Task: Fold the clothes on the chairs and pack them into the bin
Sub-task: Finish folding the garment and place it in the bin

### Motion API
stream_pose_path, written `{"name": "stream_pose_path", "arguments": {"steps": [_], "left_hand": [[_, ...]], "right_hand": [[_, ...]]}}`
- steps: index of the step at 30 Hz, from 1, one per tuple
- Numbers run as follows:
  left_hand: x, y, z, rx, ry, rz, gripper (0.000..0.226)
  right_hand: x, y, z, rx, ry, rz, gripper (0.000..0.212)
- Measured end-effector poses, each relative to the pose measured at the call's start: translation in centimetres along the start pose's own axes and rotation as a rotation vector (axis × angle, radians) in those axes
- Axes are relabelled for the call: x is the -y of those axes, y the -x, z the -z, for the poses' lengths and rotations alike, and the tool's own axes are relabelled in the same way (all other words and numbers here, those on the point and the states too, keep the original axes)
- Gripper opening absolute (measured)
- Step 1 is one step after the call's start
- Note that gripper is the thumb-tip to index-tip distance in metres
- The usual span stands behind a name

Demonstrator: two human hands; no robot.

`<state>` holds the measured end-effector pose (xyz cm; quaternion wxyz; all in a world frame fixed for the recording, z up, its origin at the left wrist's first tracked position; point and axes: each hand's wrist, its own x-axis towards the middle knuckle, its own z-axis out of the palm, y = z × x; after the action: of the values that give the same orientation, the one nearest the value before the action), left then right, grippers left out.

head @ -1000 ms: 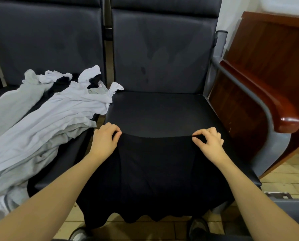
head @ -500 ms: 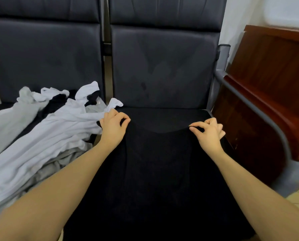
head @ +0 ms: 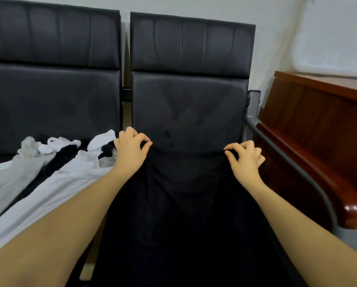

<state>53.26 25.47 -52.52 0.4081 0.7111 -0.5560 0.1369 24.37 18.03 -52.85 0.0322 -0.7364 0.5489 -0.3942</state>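
The left hand [head: 129, 150] and the right hand [head: 245, 160] each pinch a top corner of the black garment [head: 183, 204], spread over the right chair [head: 190, 112] seat with its top edge near the backrest. Risk: both pinches are shallow (fingertips only), so a corner may slip and the edge bunch. The white and grey clothes [head: 49, 172] lie heaped on the left chair [head: 53, 104], just beside the left hand; a sideways drag may snag them. No bin is in view.
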Motion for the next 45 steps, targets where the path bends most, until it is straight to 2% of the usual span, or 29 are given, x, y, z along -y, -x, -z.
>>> {"name": "stream_pose_path", "arguments": {"steps": [3,14,25,31,35,38,41,45], "left_hand": [[-0.6,1.4,1.2,-0.057,0.065,0.061,0.011],[-1.6,10.4,6.4,0.028,0.100,0.196,0.019],[-3.4,20.3,10.7,0.040,0.070,0.187,0.030],[-2.3,26.1,11.1,0.011,0.017,0.120,0.055],[-2.5,28.2,10.0,0.218,-0.232,0.010,0.060],[-3.7,27.8,8.8,0.536,-0.325,-0.009,0.072],[-4.0,27.4,7.4,0.835,-0.349,0.024,0.070],[-2.9,27.0,6.0,0.887,-0.353,0.087,0.072]], "right_hand": [[0.1,1.7,0.5,0.009,-0.037,-0.006,0.009],[0.0,10.8,5.3,0.069,-0.200,-0.155,0.007],[-0.9,20.3,10.8,0.149,-0.252,-0.208,0.009],[-1.9,24.8,11.2,0.197,-0.165,-0.213,0.017],[-2.6,26.2,9.5,0.411,0.174,-0.123,0.038],[-2.6,26.1,7.4,0.565,0.236,-0.005,0.048],[-2.8,26.1,5.4,0.705,0.276,0.034,0.053],[-3.5,24.7,4.1,0.744,0.340,0.043,0.052]]}}
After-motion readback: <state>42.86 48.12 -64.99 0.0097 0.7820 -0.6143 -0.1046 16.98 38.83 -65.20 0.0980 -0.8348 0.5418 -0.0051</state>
